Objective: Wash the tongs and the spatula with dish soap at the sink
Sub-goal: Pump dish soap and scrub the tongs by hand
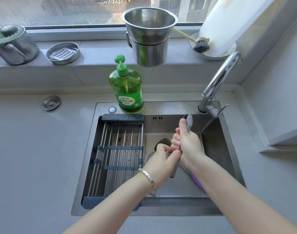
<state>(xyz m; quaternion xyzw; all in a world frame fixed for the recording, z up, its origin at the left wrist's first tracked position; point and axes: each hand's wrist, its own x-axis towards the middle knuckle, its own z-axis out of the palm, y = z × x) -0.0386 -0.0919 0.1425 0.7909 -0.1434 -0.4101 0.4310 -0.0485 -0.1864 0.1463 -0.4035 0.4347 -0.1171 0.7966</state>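
Note:
Over the sink basin (217, 149), my right hand (186, 142) grips grey tongs (189, 121) upright, tips pointing up toward the faucet. The tongs' metal end (174, 171) pokes out below my hands. My left hand (163, 157) is closed around the tongs' middle, touching my right hand. A spatula with a purple handle (197, 182) lies on the sink floor under my right forearm. A dark head (164, 142) that seems to be its blade shows behind my left hand. The green dish soap bottle (127, 88) stands on the sink's back ledge.
A roll-up drying rack (117, 154) covers the sink's left half. The faucet (220, 78) arches at the back right; no water is visible. On the windowsill sit stacked steel pots (149, 39), a dish brush (201, 45), a lidded metal can (13, 44) and a small tin (62, 53).

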